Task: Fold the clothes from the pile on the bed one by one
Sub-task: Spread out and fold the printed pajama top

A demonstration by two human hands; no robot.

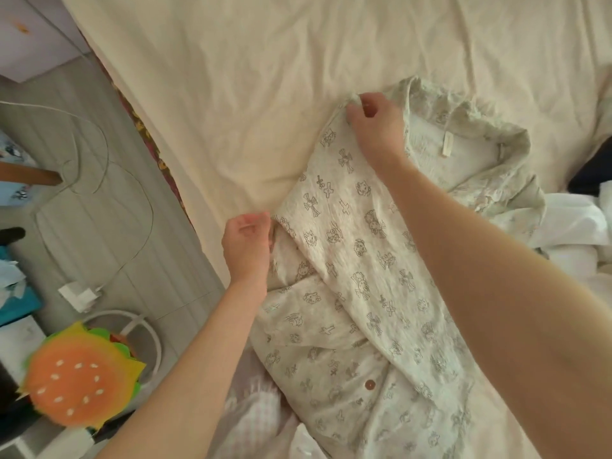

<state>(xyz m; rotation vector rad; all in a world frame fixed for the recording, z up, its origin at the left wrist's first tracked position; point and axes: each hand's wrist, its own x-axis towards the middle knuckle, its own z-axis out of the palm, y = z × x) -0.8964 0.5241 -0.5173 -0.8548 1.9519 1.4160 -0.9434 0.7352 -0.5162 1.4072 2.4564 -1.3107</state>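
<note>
A cream pyjama top (pixel 361 260), printed with small grey crosses and cartoon heads and fastened with a brown button, lies on the cream bed sheet (pixel 248 77). My right hand (pixel 377 127) pinches the far edge of a folded-over panel of the top. My left hand (pixel 246 246) grips the near left edge of the same garment, fingers curled round the cloth. Under the top's far end lies a pale green floral garment (pixel 490 154) with a white label. A pile of white clothes (pixel 576 233) sits at the right edge.
The bed's left edge runs diagonally, with grey floor (pixel 99 210) beside it. On the floor lie a white charger and cable (pixel 79 293). A burger-shaped plush cushion (pixel 76 376) sits on a white stool at lower left. A pink checked cloth (pixel 255 412) lies near me.
</note>
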